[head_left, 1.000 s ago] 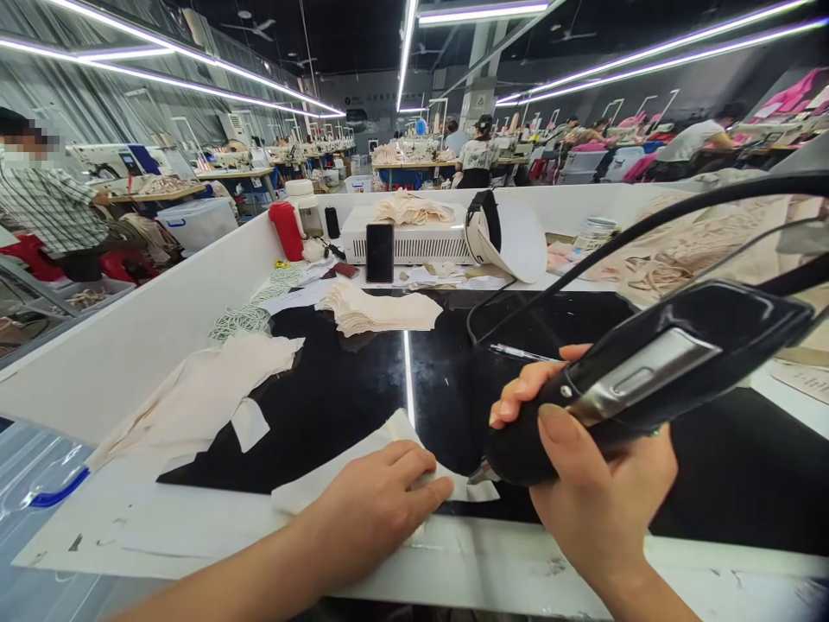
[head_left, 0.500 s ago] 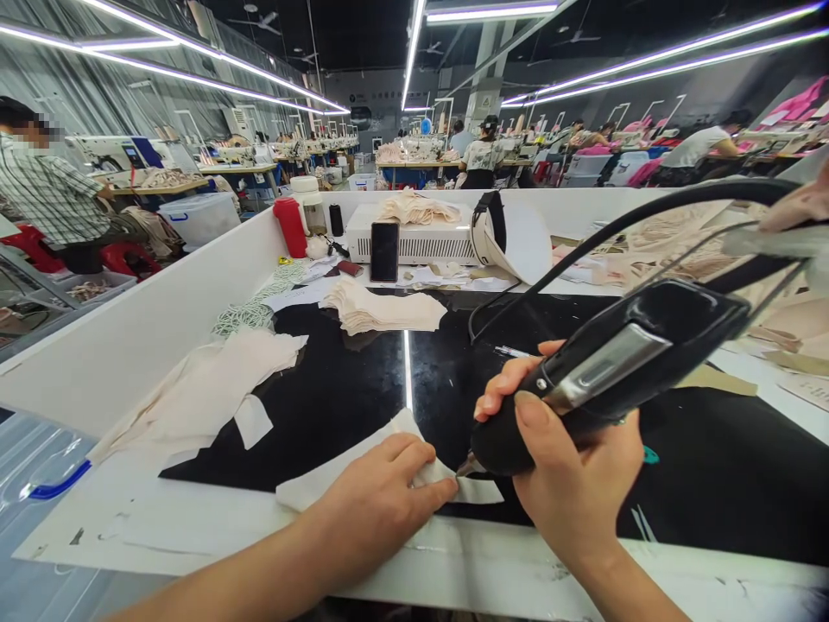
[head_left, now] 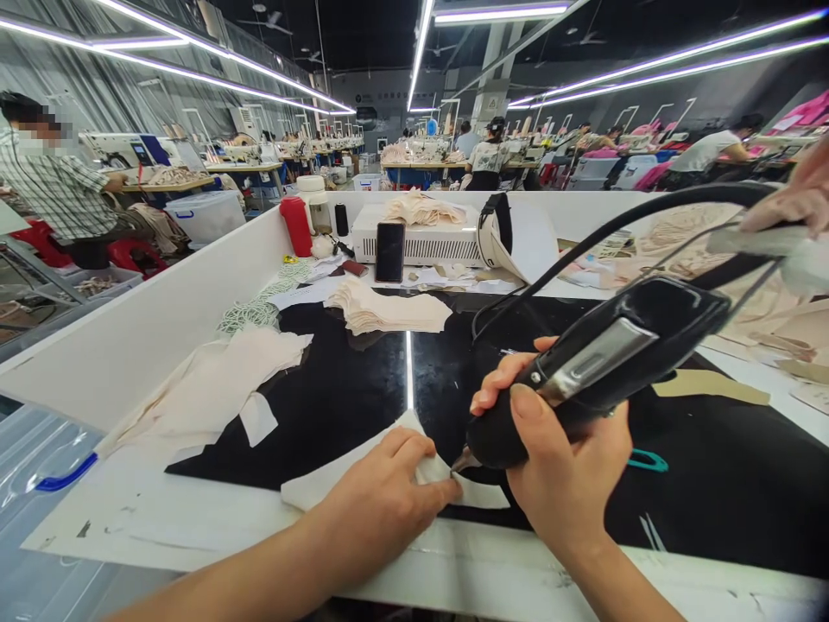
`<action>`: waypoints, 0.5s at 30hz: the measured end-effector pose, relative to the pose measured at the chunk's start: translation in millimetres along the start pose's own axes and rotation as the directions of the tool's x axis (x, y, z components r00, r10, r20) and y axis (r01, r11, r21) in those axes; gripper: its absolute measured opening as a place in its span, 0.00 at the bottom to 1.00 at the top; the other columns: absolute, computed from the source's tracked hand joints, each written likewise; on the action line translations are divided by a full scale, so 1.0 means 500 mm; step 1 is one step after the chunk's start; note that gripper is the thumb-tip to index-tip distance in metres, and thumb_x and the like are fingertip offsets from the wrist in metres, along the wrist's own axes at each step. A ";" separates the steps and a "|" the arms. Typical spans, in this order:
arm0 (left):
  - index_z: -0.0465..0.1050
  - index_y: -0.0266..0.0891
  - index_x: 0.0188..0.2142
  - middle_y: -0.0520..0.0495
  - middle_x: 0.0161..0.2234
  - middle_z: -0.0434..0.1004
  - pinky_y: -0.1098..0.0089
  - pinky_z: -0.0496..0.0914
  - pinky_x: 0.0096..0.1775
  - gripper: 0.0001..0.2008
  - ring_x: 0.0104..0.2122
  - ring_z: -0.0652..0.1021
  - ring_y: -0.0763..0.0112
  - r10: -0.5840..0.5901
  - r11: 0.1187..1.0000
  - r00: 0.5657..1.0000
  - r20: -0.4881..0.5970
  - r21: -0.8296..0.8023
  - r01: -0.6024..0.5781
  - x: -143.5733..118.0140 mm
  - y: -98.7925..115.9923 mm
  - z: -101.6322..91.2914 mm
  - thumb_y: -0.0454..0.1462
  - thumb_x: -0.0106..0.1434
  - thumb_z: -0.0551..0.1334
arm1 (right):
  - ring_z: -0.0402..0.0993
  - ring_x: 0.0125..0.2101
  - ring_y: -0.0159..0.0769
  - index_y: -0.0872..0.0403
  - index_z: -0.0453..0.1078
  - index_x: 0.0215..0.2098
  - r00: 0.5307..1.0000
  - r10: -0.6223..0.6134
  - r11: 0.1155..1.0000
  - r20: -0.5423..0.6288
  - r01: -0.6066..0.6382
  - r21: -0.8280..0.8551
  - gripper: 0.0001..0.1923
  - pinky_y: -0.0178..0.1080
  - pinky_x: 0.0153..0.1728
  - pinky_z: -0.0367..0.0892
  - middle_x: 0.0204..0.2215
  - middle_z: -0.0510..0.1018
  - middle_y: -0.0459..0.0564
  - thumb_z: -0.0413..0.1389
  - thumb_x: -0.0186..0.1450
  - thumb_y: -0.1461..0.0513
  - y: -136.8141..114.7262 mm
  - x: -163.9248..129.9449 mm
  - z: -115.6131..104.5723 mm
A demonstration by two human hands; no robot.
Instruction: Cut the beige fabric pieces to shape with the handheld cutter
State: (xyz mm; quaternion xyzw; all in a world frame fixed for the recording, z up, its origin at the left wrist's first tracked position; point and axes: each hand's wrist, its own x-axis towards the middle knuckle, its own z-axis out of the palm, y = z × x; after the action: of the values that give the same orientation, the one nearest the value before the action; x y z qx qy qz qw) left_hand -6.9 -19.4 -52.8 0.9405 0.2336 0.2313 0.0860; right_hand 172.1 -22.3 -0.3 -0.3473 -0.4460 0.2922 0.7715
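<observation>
My left hand (head_left: 395,484) is on a cream fabric piece (head_left: 337,475) at the table's front, its thumb and fingers closed on a raised fold. My right hand (head_left: 570,471) wraps around a thick black handheld tool (head_left: 602,367) with a silver plate on its side and a cable. Its pointed metal tip (head_left: 461,460) meets the fabric edge just beside my left fingertips. A narrow end of the fabric sticks out to the right beneath the tip. The exact contact under my fingers is hidden.
A black mat (head_left: 350,406) covers the tabletop. Cream fabric stacks (head_left: 389,309) lie behind and at left (head_left: 220,380). A phone (head_left: 389,252) leans on a white vented box (head_left: 440,246). Tweezers (head_left: 651,532) and a teal tool (head_left: 648,460) lie right. Another person's hand (head_left: 787,203) shows at upper right.
The view has shifted slightly. The tool and my right hand have moved a little left, with the tip staying at the fabric edge. More of the teal tool shows. My left hand keeps its hold.
</observation>
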 end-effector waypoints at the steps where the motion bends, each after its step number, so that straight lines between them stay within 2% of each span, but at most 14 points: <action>1: 0.80 0.42 0.52 0.39 0.49 0.73 0.62 0.79 0.51 0.13 0.50 0.76 0.58 -0.008 1.000 1.000 -0.005 -0.005 0.008 0.000 0.000 0.000 0.29 0.75 0.60 | 0.77 0.27 0.32 0.45 0.70 0.52 1.000 -0.007 1.000 -0.001 0.007 0.003 0.19 0.38 0.29 0.76 0.34 0.80 0.40 0.70 0.67 0.58 0.000 0.002 0.001; 9: 0.81 0.41 0.51 0.39 0.48 0.74 0.62 0.81 0.48 0.11 0.47 0.77 0.59 0.003 1.000 0.999 -0.043 -0.016 -0.004 0.003 0.001 0.000 0.32 0.77 0.59 | 0.78 0.27 0.32 0.45 0.70 0.52 0.999 -0.028 1.000 0.015 0.028 0.014 0.20 0.39 0.30 0.77 0.34 0.80 0.39 0.70 0.66 0.59 0.014 0.008 0.012; 15: 0.80 0.41 0.53 0.39 0.51 0.75 0.61 0.80 0.51 0.11 0.50 0.78 0.58 -0.018 0.998 0.999 -0.028 -0.056 0.016 -0.002 -0.001 -0.002 0.32 0.77 0.60 | 0.78 0.27 0.32 0.45 0.70 0.51 1.000 -0.018 1.000 -0.005 0.018 -0.015 0.19 0.38 0.31 0.77 0.34 0.81 0.40 0.70 0.66 0.58 0.018 0.009 0.009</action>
State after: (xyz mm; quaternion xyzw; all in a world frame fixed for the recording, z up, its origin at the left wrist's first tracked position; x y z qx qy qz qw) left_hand -8.2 -19.5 -52.2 0.9323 0.2361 0.2506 0.1110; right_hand 168.6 -12.3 -3.8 -0.3498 -0.4493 0.2807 0.7726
